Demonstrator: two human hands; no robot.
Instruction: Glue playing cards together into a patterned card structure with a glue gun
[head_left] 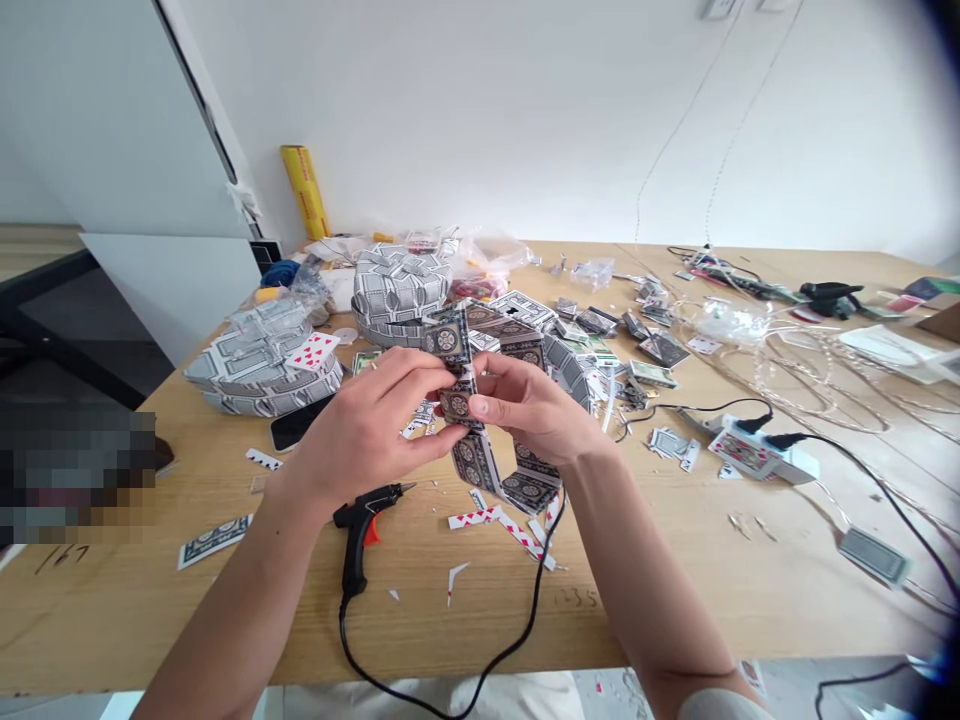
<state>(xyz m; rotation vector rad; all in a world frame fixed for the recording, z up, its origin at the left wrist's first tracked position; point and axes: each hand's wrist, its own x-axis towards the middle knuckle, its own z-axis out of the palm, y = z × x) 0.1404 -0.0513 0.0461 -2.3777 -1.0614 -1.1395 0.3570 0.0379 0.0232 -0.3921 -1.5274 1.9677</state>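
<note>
A ring-shaped frame of folded playing cards [471,462], dark with pale round patterns, is held up over the table between my two hands. My left hand [375,420] pinches its near left side, fingers on the outer face. My right hand [529,405] grips the same side from inside the ring, its thumb pressed on a card segment. The fingertips partly cover the spot where both hands meet. Below the hands, a black glue gun [360,540] with an orange trigger lies on the table, its cord looping toward the front edge.
Card-built boxes [401,285] stand behind the hands, and a lidded one [262,365] sits left. A phone [300,425] lies beside it. Cut card strips [510,530] litter the wooden table [645,600]. On the right are a power strip [761,450] and coiled clear tubing [795,375].
</note>
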